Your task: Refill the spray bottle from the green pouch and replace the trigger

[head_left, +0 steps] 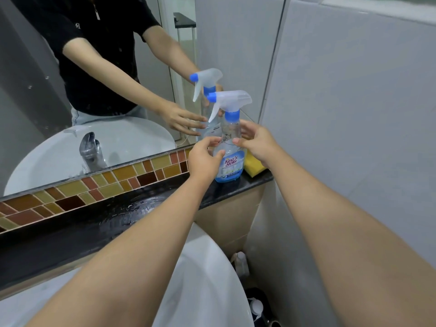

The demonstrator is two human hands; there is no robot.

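A clear spray bottle [230,161] with a blue label stands upright at the right end of a black ledge [132,208]. A little blue liquid shows at its bottom. Its translucent white trigger [232,100], with blue nozzle and blue collar, is seated on the neck. My left hand [204,160] is at the bottle's left side, fingertips at its body. My right hand [258,143] is at the right side, fingertips at its shoulder. Both hands have their fingers spread and neither is wrapped around the bottle. No green pouch is in view.
A yellow sponge [254,167] lies just behind the bottle, against the grey tiled wall [354,114]. A mirror [94,90] and mosaic tile strip [94,187] back the ledge. A white basin [207,279] sits below my arms, with small containers [241,263] on the floor beside it.
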